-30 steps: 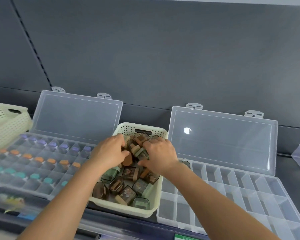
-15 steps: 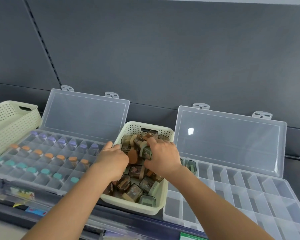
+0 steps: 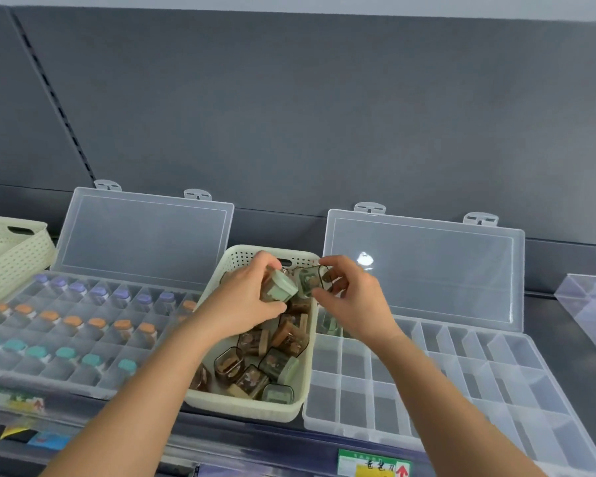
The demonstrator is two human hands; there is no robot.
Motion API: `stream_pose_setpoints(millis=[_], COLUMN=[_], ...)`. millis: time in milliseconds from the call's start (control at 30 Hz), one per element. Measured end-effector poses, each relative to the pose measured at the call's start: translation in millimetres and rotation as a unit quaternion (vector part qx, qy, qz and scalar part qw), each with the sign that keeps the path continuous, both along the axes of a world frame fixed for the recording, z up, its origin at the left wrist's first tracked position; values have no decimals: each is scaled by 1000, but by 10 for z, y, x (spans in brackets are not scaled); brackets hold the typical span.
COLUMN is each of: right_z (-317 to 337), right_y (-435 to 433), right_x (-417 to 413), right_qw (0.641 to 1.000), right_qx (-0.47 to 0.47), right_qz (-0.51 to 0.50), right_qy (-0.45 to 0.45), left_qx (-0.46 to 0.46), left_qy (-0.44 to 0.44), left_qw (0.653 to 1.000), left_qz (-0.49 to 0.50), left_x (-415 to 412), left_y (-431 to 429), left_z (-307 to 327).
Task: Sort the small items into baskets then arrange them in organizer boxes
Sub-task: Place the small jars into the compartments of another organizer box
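A cream perforated basket (image 3: 303,383) in the middle holds several small clear jars with green or brown lids. Above its far end, my left hand (image 3: 243,299) grips a green-lidded jar (image 3: 278,290). Just to its right, my right hand (image 3: 353,296) pinches another small green jar (image 3: 309,280). To the right lies an open clear organizer box (image 3: 437,383) with mostly bare compartments and a green jar (image 3: 330,326) in a far left compartment. The left organizer box (image 3: 83,332) holds rows of purple-, orange- and teal-capped bottles.
A second cream basket (image 3: 12,256) stands at the far left. Both organizer lids (image 3: 424,266) lean back against the grey shelf wall. A clear plastic sheet (image 3: 589,304) lies at the right edge. Price labels (image 3: 374,464) run along the shelf front.
Both hands have lifted out of the jar pile, each holding a green jar, and now hover over the basket's far end.
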State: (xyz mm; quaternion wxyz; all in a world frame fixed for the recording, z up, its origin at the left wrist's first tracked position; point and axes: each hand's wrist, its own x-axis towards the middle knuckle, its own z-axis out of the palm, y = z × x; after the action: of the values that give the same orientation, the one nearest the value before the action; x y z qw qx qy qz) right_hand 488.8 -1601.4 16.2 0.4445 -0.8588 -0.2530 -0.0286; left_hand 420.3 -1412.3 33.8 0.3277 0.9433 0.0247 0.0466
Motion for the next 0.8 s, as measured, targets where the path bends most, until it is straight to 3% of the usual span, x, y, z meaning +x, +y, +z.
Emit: stream_pose_setpoints(millis=[200,433,800], right_z=[62,35,-127], right_y=[-513,-1085,-1424], right_x=[81,143,218], right_qw=[998,985,973], right_qx=[-12,-89,-201], right_qz=[-60,-140,-112], right_qy=[-27,-36,27], left_qx=[-10,91,145], left_qy=[-20,-75,41], left_qw=[996,986,968], left_qz=[-86,-118,-200], left_x=[204,499,727], left_y=[-461,-1007,-1334], left_z=[-16,-72,-196])
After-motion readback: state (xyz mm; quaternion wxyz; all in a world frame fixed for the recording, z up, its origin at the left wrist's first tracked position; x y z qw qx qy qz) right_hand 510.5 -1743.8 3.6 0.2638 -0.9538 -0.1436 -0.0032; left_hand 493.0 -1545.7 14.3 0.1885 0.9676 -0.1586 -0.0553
